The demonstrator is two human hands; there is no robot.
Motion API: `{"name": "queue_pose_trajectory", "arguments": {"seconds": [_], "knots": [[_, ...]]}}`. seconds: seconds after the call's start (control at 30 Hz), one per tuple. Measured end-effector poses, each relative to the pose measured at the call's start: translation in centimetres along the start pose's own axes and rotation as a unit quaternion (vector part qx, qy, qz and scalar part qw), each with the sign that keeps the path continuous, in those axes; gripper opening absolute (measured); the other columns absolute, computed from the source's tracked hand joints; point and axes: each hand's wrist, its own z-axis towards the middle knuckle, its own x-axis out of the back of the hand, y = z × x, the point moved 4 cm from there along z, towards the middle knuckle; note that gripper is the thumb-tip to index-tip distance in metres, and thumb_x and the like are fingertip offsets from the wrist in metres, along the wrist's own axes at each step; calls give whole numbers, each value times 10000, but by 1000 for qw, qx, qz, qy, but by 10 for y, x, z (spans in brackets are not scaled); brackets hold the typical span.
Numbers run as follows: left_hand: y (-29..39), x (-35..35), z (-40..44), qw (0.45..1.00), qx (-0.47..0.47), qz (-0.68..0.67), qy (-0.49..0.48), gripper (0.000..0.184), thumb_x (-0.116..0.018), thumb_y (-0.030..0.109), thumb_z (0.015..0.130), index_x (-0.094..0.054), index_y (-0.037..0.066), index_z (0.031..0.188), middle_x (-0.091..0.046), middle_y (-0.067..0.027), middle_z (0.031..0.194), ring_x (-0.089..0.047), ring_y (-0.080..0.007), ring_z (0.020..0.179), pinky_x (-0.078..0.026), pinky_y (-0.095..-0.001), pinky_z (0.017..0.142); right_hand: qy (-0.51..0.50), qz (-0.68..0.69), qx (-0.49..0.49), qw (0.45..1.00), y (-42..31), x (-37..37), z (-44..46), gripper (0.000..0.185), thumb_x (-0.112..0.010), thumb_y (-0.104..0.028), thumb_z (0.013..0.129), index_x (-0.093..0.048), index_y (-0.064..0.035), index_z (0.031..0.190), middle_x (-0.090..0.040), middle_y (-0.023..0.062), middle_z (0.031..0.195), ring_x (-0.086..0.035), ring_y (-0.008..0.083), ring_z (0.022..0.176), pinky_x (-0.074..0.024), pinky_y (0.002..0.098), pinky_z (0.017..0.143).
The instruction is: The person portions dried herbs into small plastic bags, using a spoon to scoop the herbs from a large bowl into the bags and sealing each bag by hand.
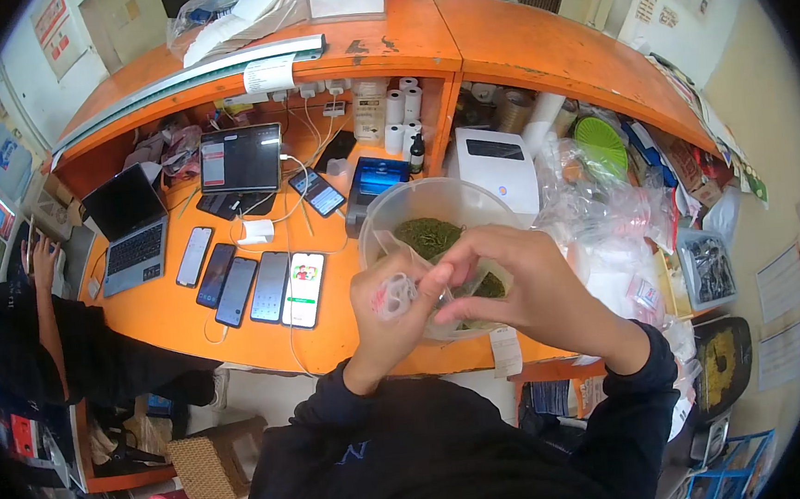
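A translucent plastic tub stands at the front of the orange counter, with dark green, finely chopped, leafy-looking stuff in it. Over its near side, my left hand is closed around crumpled clear plastic with red print, which looks like a small plastic bag. My right hand meets it at the fingertips, thumb and forefinger curved together near the plastic's edge. Whether those right fingers grip the plastic is hard to make out. More green stuff shows below, between the hands.
Several phones lie on the counter to the left, beside a laptop and a tablet. Behind the tub are a blue-topped device and a white printer. Plastic bags pile up rightward. A person sits far left.
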Motion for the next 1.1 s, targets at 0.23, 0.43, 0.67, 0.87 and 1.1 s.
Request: {"name": "queue_pose_trajectory", "arguments": {"seconds": [0.23,0.43,0.67,0.87,1.1], "knots": [[7,3,-7,998,-19,16,-61,266,-655,140,843,-530,15,644,-449,-26,580,-398,-95,505,-292,-252,460,41,4,32,999,0,-9,-16,203,-694,-131,775,-555,-36,888,-572,97,764,-574,246,734,-454,345,657],[13,-2,-11,995,-45,37,-78,277,-664,150,834,-520,23,634,-447,-47,571,-417,-135,475,-307,-270,443,55,-38,34,997,-8,-12,-24,207,-679,-110,774,-505,-40,861,-550,108,792,-555,290,772,-449,364,701],[25,-11,-4,947,-259,159,-106,244,-731,72,728,-517,39,616,-470,-69,571,-458,-226,466,-358,-314,436,138,-150,111,973,6,-7,-26,198,-679,-83,711,-513,-49,813,-530,111,775,-552,293,773,-464,384,778],[20,-16,-3,948,-212,238,-14,195,-702,-40,664,-527,47,662,-489,-78,582,-513,-222,494,-395,-273,458,233,-198,80,949,-6,-3,-16,405,-713,-10,669,-568,-71,1042,-593,70,894,-578,235,740,-496,320,711],[14,-17,-7,954,-253,152,56,272,-724,-53,639,-531,46,804,-548,-88,654,-526,-188,519,-416,-279,469,109,-148,4,983,-5,-9,-21,475,-660,-12,738,-505,-86,1180,-570,103,1000,-585,225,855,-478,321,720]]}}
